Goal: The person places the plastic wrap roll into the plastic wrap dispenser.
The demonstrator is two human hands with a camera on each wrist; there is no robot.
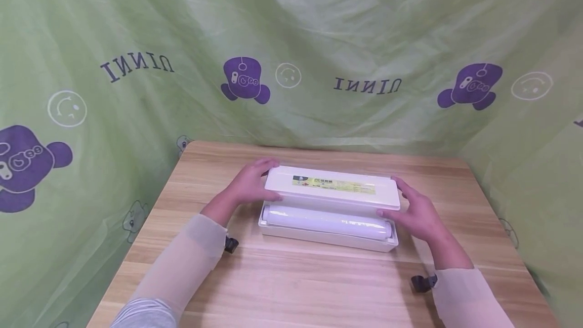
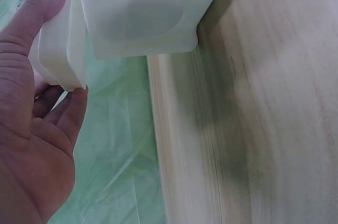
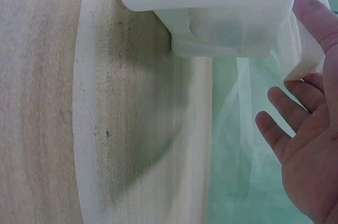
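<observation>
Both hands hold a long white lid (image 1: 332, 187) with a yellow-green label, one at each end, above a white box (image 1: 328, 237). My left hand (image 1: 250, 183) grips the lid's left end, thumb on the near side and fingers at the far side; the left wrist view shows this hand (image 2: 39, 108) pinching the lid (image 2: 63, 39). At the other end my right hand (image 1: 414, 211) grips the lid likewise; in the right wrist view some fingers (image 3: 288, 108) spread off the lid (image 3: 298, 49). A roll of clear plastic wrap (image 1: 328, 222) lies lengthwise in the box.
The box stands on a wood-grain table (image 1: 291, 287). Behind and at the sides hangs a green curtain (image 1: 319, 24) with purple figures and lettering. Dark camera mounts (image 1: 423, 283) jut from both wrists close over the table.
</observation>
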